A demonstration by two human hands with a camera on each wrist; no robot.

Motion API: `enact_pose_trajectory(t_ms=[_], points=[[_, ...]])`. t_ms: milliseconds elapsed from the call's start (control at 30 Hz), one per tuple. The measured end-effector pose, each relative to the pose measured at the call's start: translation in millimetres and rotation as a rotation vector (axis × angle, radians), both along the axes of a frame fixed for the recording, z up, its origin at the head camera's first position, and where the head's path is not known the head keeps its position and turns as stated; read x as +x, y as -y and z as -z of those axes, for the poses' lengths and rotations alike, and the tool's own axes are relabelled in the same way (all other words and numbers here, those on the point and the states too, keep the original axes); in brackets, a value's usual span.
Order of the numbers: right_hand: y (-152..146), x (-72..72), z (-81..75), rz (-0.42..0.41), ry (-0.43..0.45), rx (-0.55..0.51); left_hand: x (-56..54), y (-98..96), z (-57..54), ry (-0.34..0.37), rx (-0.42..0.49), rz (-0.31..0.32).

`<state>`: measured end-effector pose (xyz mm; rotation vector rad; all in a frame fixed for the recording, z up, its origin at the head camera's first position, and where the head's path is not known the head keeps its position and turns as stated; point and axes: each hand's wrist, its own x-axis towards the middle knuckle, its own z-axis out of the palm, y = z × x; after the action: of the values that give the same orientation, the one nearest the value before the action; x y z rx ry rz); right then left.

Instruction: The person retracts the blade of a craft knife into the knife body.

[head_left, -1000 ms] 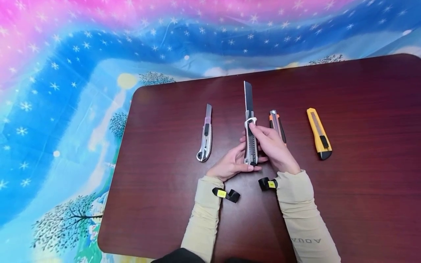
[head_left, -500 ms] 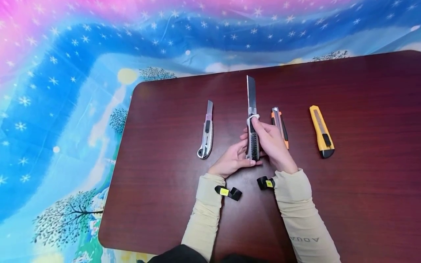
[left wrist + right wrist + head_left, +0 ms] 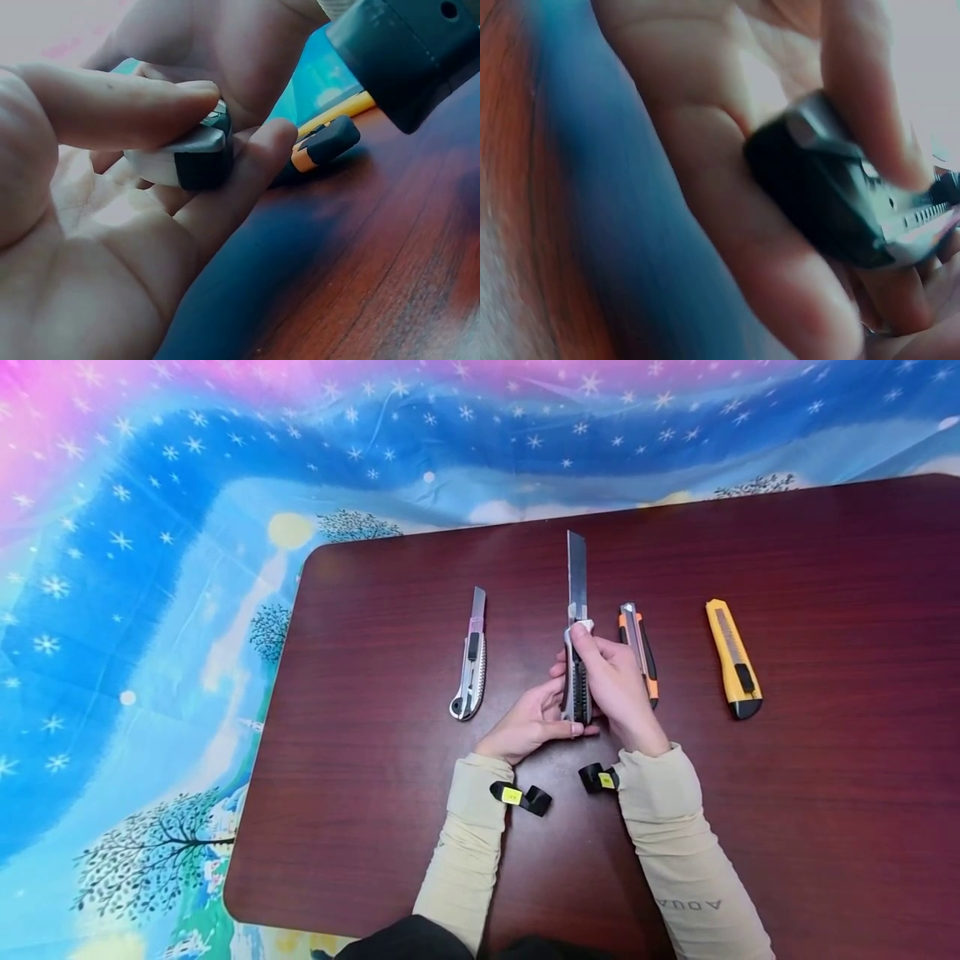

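While both grips [image 3: 528, 720] [image 3: 621, 687] clasp the knife [image 3: 576, 693], its blade [image 3: 577, 568] shows (head view only).

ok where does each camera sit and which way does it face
Head: worn on the head, facing forward and down over the wood-grain table; left grip, right grip and sleeves show.
Left wrist: on that wrist, facing the held utility knife; both grips close up.
Right wrist: on that wrist, facing the same knife; thumb and fingers show, side unclear.
Both wrist views share the knife's butt end.
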<state>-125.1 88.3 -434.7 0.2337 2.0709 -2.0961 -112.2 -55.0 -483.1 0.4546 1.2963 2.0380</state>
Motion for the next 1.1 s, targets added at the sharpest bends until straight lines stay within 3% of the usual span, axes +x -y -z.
enact_pose_trajectory(t_ms=[267,800,1100], points=[[5.4,0.5,-0.3,0.047,-0.038,-0.028,0.6,2.2,1.4,-0.009,0.004,-0.011],[4.5,-1.5,1.9,0.033,-0.079,-0.011,-1.4,3.0,1.9,-0.018,0.047,-0.008],[0.2,-1.2,3.6,-0.01,-0.079,-0.066,-0.7,3.6,0.8,0.002,0.046,-0.023]])
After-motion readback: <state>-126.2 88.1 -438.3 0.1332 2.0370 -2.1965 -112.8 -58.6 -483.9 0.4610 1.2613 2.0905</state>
